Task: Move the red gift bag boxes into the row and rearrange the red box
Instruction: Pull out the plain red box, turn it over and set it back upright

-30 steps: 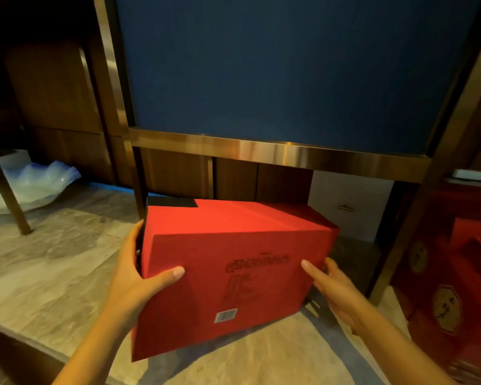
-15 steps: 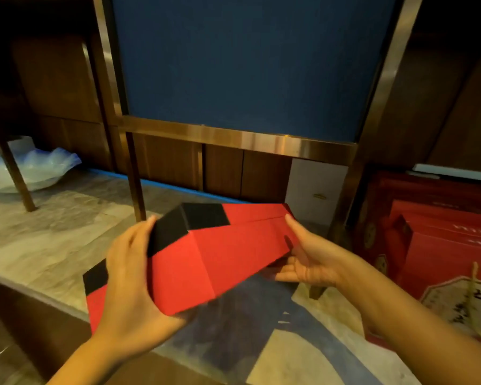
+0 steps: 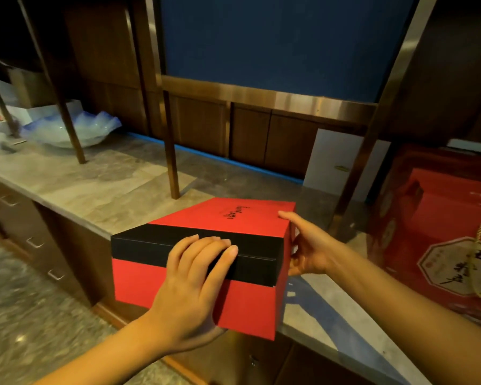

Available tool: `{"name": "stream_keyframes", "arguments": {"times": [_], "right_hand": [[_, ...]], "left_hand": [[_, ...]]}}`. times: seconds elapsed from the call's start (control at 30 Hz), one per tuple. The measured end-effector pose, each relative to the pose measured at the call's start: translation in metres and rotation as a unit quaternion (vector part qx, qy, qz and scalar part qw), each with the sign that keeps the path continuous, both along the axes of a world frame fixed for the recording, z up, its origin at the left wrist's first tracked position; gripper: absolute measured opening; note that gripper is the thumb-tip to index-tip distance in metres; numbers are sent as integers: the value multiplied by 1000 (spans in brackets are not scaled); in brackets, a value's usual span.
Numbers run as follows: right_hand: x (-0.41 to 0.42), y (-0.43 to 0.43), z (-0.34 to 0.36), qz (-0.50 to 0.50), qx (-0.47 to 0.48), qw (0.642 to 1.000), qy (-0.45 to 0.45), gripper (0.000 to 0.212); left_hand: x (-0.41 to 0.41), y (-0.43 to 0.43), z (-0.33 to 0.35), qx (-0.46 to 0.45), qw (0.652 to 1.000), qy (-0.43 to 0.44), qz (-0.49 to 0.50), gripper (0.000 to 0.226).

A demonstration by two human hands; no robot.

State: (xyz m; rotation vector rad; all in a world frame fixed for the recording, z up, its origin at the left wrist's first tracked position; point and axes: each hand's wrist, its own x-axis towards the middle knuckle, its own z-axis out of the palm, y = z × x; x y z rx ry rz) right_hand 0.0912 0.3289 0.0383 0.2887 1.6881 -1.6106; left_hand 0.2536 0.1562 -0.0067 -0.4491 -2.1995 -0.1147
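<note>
Now the red box (image 3: 206, 262) lies flat, lid shut, contents hidden.
Both hands clasp it: left hand (image 3: 189, 290) across its black band, right hand (image 3: 306, 251) on its right side; earlier it was tilted.

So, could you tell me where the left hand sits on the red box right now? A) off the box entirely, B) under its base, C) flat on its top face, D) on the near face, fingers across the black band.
D: the left hand presses the near face of the red box, fingers over the black band.
</note>
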Motion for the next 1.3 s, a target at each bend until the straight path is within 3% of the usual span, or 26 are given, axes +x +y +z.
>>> {"name": "stream_keyframes", "arguments": {"times": [0.13,0.27,0.33,0.4,0.5,0.6,0.73,0.8,0.93,1.03,1.13,1.23,1.3], "right_hand": [[3,-15,-12,-17,-10,1000,8,40],[-2,-25,-22,0,3,999,34,40],[-6,-29,-25,4,11,999,46,42],[-7,-34,-28,5,31,997,65,49],[-7,-42,-31,-5,48,995,91,48],[-6,-50,-30,-15,53,993,100,32],[-6,-63,-22,-8,80,989,124,36],[-6,-68,-15,1,107,983,146,52],[-4,-80,6,71,133,961,233,54],[-4,-88,28,157,161,918,325,58],[-5,-93,50,204,134,903,352,54],[-5,-97,59,222,132,896,361,48],[-3,-96,61,261,152,885,354,63]], "left_hand": [[10,6,-9,-34,998,-22,39,94],[32,-13,4,-69,987,-135,57,95],[42,-34,14,-9,982,-178,56,83],[42,-56,29,131,961,-236,54,77],[20,-99,41,320,859,-394,70,58],[-9,-136,25,451,699,-550,69,82],[-34,-158,-7,663,473,-580,2,68],[-43,-163,-21,726,401,-557,-46,80],[-62,-163,-48,816,308,-461,-162,72],[-60,-151,-55,839,285,-408,-219,61],[-51,-137,-54,860,274,-350,-250,29],[-52,-128,-68,892,236,-288,-256,52],[-52,-119,-72,899,233,-258,-267,52]]}}
